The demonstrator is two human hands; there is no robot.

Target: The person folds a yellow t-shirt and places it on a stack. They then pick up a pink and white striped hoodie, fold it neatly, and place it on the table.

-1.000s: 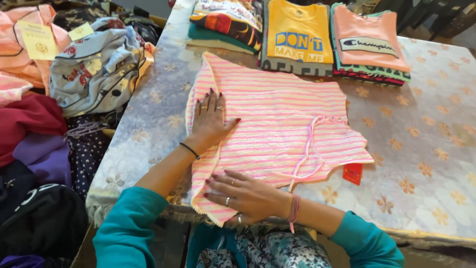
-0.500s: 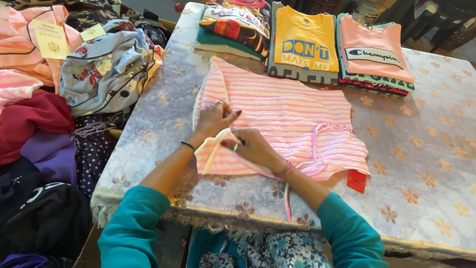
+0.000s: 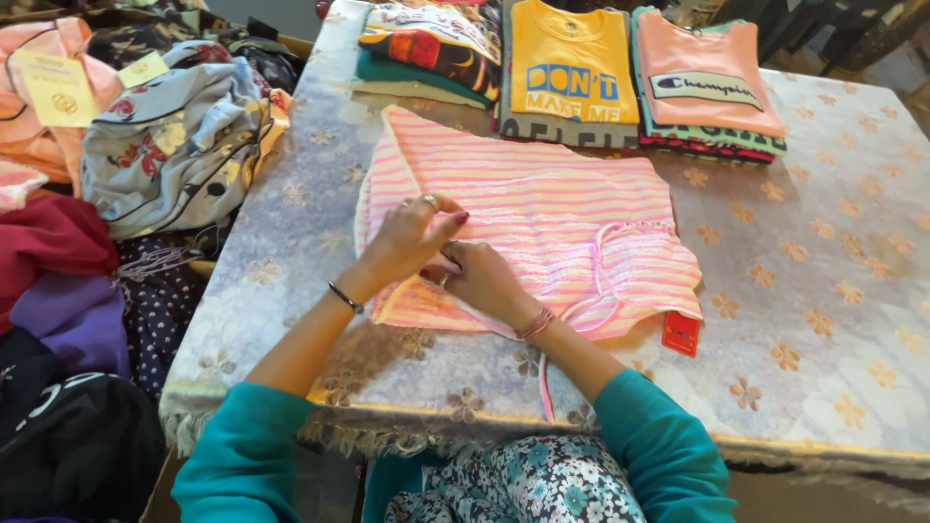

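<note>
Both hands meet at centre frame on the striped garment (image 3: 542,232) spread on the table (image 3: 823,320), left hand (image 3: 412,237) pinching its fabric between fingertips, right hand (image 3: 484,281) curled and gripping the cloth just beside it, folded shirts (image 3: 581,77) stacked above.

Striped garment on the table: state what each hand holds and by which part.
Both hands pinch the pink-and-white striped garment at its folded left portion: left hand from above, right hand beside it. The exact fold gripped is hidden by the fingers.
</note>
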